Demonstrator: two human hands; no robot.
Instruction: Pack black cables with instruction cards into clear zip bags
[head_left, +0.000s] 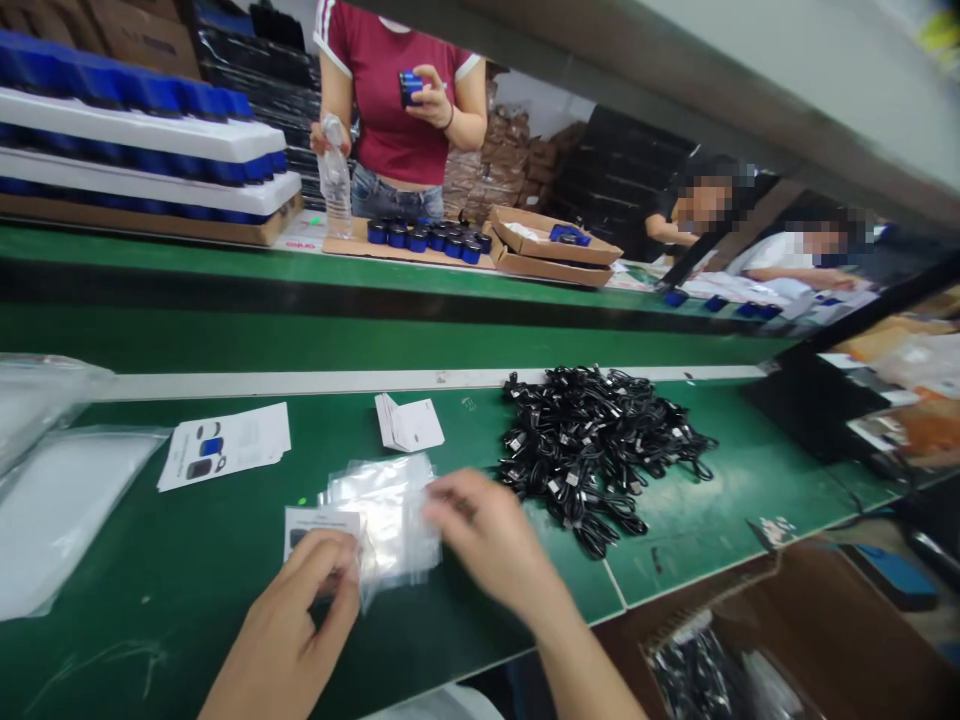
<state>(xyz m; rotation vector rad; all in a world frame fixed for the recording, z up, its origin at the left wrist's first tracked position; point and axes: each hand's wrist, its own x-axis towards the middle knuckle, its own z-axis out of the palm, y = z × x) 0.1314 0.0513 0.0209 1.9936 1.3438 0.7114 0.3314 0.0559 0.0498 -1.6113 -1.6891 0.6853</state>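
Note:
Fingers of my left hand [304,610] are closed on a small printed leaflet [300,520], with clear plastic edges close beside the fingertips. A loose pile of clear plastic bags [382,510] lies just beyond and to the right of that hand. At the bags' right edge is my right hand [495,540], thumb and fingers bent towards them. Motion blurs its fingertips, so I cannot tell whether they grip a bag. A folded white leaflet stack [412,424] sits behind the bags. Farther right is a heap of bundled black USB cables [592,440].
More printed leaflets [229,445] and large plastic bags [67,510] lie left. A cardboard box [825,640] holding bagged items stands lower right. Across the raised ledge, a person [405,100] holds a blue device and a bottle, near stacked trays [142,185]. Other people work farther right.

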